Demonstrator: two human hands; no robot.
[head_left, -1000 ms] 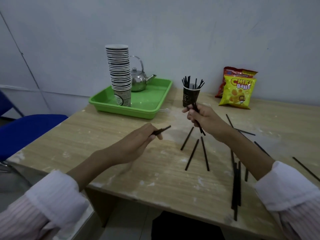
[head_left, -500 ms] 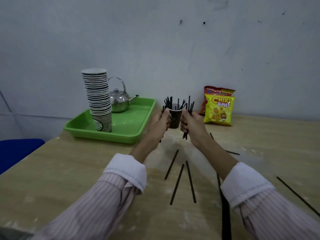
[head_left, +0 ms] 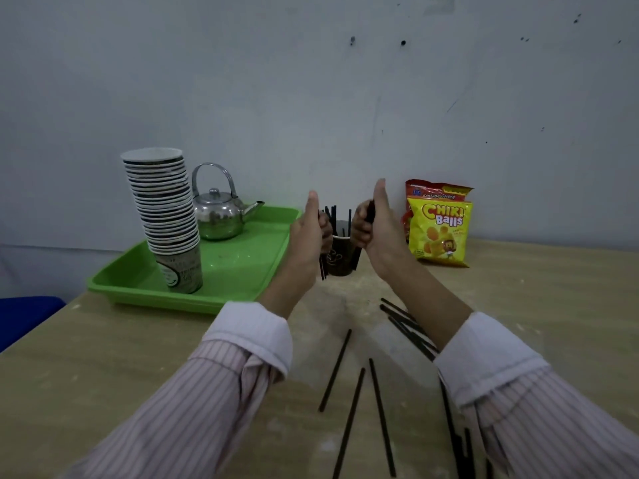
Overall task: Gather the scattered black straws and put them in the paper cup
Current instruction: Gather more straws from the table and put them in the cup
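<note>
Now both hands, left (head_left: 311, 233) and right (head_left: 375, 229), each grip straws beside one cup (head_left: 340, 257); three straws (head_left: 356, 388) lie between the arms.

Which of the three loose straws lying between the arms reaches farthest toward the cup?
The leftmost straw: its far tip lies nearest the paper cup; the other two start closer to the camera.

Both hands flanked the dark paper cup (head_left: 340, 255) on the bench (head_left: 103, 368), thumbs up. The left hand (head_left: 308, 236) and the right hand (head_left: 376, 233) each closed on black straws (head_left: 370, 212). Loose straws (head_left: 352, 420) lay nearer on the bench.
</note>
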